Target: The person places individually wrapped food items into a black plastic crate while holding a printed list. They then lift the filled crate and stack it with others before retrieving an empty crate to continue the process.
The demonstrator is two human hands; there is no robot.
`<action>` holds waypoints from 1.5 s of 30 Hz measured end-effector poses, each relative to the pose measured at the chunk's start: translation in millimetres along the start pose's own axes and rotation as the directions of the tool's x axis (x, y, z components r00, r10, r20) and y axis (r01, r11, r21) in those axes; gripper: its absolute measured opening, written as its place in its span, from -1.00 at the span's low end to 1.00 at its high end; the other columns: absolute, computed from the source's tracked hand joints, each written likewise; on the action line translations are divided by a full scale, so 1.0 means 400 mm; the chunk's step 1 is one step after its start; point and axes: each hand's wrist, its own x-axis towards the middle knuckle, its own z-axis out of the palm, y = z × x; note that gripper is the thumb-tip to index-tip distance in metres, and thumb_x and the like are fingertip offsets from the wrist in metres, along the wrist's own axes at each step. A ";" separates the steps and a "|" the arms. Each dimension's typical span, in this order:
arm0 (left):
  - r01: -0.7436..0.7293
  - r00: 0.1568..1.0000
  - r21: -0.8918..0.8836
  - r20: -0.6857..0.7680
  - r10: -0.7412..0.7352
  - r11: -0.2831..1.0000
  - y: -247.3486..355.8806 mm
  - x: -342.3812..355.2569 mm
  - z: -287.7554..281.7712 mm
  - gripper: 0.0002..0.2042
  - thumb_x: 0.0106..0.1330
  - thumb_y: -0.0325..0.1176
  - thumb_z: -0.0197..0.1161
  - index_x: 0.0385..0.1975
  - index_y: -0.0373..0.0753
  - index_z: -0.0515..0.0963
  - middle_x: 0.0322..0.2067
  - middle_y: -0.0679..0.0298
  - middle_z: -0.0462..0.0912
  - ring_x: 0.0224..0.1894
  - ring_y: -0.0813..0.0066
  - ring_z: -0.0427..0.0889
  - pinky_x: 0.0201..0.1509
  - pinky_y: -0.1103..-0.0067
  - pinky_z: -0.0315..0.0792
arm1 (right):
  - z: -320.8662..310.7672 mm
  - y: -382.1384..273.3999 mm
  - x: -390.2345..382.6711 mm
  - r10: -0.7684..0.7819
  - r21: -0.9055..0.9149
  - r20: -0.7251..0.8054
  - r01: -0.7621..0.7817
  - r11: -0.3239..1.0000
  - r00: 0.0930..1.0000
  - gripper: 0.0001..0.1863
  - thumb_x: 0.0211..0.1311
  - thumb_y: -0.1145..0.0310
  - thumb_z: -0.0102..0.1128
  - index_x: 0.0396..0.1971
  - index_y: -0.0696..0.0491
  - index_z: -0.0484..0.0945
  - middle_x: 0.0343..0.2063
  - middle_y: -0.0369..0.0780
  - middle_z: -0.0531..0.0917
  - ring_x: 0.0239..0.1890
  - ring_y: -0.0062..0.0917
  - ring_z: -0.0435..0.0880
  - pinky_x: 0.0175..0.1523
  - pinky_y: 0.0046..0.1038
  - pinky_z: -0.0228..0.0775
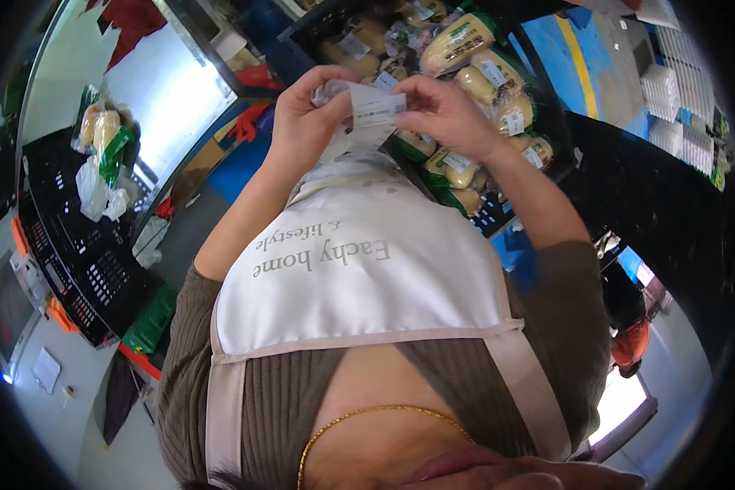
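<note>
My left hand [312, 110] is closed on a roll of white labels [341, 91], held in front of my apron. My right hand [437, 114] pinches the right end of a white printed label [374, 108] stretched between both hands. Just beyond them is a black plastic crate [547, 114] holding several bagged pale yellow oblong vegetables [457, 45], with green wrapping and white stickers on some. My right forearm passes over the crate's near part.
At left, a steel table [184, 57] and black crates [82, 261] carry more bagged produce [106, 139]; a green crate [147, 322] sits lower. Stacked white trays [678, 98] stand at upper right, near a blue floor with a yellow stripe [580, 65]. A red object [629, 343] is at right.
</note>
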 end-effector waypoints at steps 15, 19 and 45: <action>-0.032 0.999 0.132 -0.005 0.033 0.991 -0.054 -0.016 -0.044 -0.93 0.30 -0.53 0.21 -0.31 -0.24 0.47 -0.44 0.35 0.56 -0.44 0.70 0.49 -0.40 0.69 0.46 | 0.054 0.031 0.056 0.005 0.174 0.059 -0.015 0.985 0.998 -0.82 0.21 0.44 0.25 -0.20 0.13 0.55 -0.36 -0.34 0.62 -0.27 -0.68 0.56 -0.07 -0.60 0.43; 0.029 0.998 0.108 -0.065 -0.022 0.994 -0.036 -0.027 -0.042 -0.91 0.29 -0.48 0.26 -0.33 -0.24 0.47 -0.47 0.34 0.57 -0.50 0.70 0.50 -0.46 0.72 0.44 | 0.046 0.035 0.079 -0.044 0.194 -0.114 0.065 0.979 0.993 -0.86 0.21 0.47 0.23 -0.24 0.12 0.55 -0.38 -0.36 0.61 -0.29 -0.72 0.55 -0.13 -0.62 0.42; -0.127 0.991 0.000 0.042 0.127 0.992 -0.064 -0.044 -0.083 -0.87 0.23 -0.52 0.28 -0.39 -0.19 0.45 -0.31 0.25 0.60 -0.23 0.58 0.53 -0.20 0.65 0.50 | -0.454 0.236 0.151 0.144 -0.769 -0.238 -0.277 0.576 0.961 -0.85 0.20 0.33 0.08 -0.39 0.09 0.55 -0.42 -0.18 0.66 -0.35 -0.43 0.66 -0.30 -0.38 0.47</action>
